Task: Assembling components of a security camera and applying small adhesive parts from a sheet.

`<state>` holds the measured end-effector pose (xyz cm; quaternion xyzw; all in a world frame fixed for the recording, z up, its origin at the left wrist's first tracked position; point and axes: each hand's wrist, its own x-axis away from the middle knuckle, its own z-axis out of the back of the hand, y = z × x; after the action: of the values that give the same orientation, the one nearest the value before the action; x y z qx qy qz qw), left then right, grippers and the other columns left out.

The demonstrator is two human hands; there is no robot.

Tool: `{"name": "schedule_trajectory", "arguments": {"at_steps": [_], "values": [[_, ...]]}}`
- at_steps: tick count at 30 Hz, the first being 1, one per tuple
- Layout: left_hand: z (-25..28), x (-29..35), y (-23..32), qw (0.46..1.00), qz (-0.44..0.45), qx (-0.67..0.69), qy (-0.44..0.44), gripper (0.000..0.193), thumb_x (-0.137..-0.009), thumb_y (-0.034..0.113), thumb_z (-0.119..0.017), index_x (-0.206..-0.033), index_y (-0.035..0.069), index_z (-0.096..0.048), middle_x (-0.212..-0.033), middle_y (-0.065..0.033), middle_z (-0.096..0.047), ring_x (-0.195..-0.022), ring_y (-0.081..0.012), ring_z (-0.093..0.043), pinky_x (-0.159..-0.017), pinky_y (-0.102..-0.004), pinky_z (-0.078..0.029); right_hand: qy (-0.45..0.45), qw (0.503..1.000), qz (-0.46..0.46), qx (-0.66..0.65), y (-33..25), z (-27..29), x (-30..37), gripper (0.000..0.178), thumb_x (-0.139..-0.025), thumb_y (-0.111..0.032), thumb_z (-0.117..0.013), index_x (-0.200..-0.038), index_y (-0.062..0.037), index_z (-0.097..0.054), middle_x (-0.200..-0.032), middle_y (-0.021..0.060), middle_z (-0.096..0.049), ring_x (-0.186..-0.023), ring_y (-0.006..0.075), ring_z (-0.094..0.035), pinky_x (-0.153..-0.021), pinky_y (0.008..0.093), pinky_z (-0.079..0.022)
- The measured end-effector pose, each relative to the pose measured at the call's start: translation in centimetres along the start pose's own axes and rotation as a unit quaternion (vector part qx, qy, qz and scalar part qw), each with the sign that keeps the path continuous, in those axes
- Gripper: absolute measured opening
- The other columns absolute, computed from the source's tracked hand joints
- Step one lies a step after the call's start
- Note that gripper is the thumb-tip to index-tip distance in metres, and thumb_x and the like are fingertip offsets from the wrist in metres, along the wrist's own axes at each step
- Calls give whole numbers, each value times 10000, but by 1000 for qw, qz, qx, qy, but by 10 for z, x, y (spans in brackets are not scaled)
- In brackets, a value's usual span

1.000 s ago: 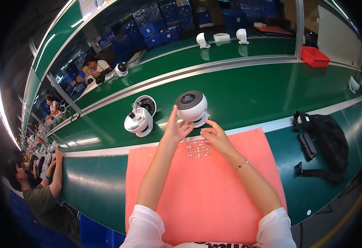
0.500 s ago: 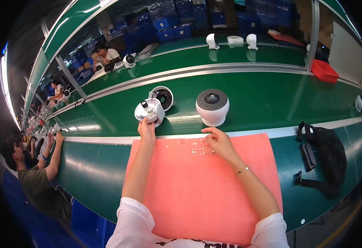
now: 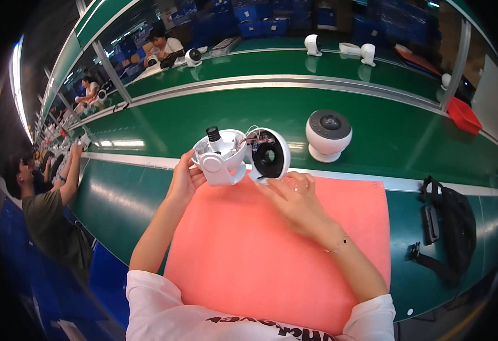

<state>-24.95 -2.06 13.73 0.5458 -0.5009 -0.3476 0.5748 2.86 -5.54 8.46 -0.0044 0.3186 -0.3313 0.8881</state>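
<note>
My left hand [image 3: 186,179] grips an opened white camera housing [image 3: 219,165] by its left side. A black lens barrel [image 3: 212,134] stands up from its open top. Thin wires link the housing to a round white cover [image 3: 283,154] with a black ring-shaped inside, tilted on edge to its right. At the cover's lower rim is my right hand [image 3: 297,202], thumb in front and fingers bent; the grip is partly hidden. Behind it, on the green bench, stands a whole white ball-shaped camera [image 3: 328,136] with a dark grey top.
A pink mat [image 3: 272,267] lies before me, with small metal pieces [image 3: 301,183] near my right fingers. To the right are a black bag [image 3: 451,227] and a red bin [image 3: 464,116]. A co-worker [image 3: 47,193] sits at the left. More white cameras [image 3: 312,45] stand on the far bench.
The opened housing has turned and come nearer, its cover swinging round to the right side. My right hand has left the small pieces and reached the cover. The whole view has shifted.
</note>
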Motion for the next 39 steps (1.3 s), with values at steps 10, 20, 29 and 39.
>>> {"name": "schedule_trajectory", "arguments": {"at_steps": [10, 20, 29, 39], "values": [[29, -4, 2, 984, 105, -17, -144, 447, -908, 430, -472, -1167, 79, -568, -1104, -73, -635, -994, -205, -625, -807, -405, -533, 189, 969, 48, -152, -9, 58, -11, 536, -567, 43, -706, -1067, -119, -600, -1008, 29, -540, -967, 277, -451, -861, 426, -442], [-61, 8, -35, 691, 81, -353, -625, 295, -869, 242, -542, -965, -8, -666, -917, -53, -643, -868, -98, -570, -757, -241, -449, -79, 773, -229, -586, -49, 68, -3, 351, -927, -258, -570, -1155, -9, -474, -1000, 79, -581, -945, 126, -542, -826, 263, -437], [-32, 95, -27, 953, -63, -219, -199, 384, -925, 311, -520, -867, -40, -665, -819, -78, -679, -818, -137, -640, -724, -288, -498, -228, 865, -58, -443, -35, 102, 4, 438, -710, -287, -784, -989, -35, -559, -854, 109, -620, -756, 268, -628, -659, 326, -496], [-16, 192, -15, 849, -277, -439, -97, 579, -631, 446, -796, -923, -38, -670, -644, -116, -643, -505, -218, -628, -473, -289, -486, -231, 813, -227, -483, -41, 74, -13, 410, -703, -297, -788, -896, -3, -577, -719, 114, -649, -635, 191, -646, -584, 274, -492]]}}
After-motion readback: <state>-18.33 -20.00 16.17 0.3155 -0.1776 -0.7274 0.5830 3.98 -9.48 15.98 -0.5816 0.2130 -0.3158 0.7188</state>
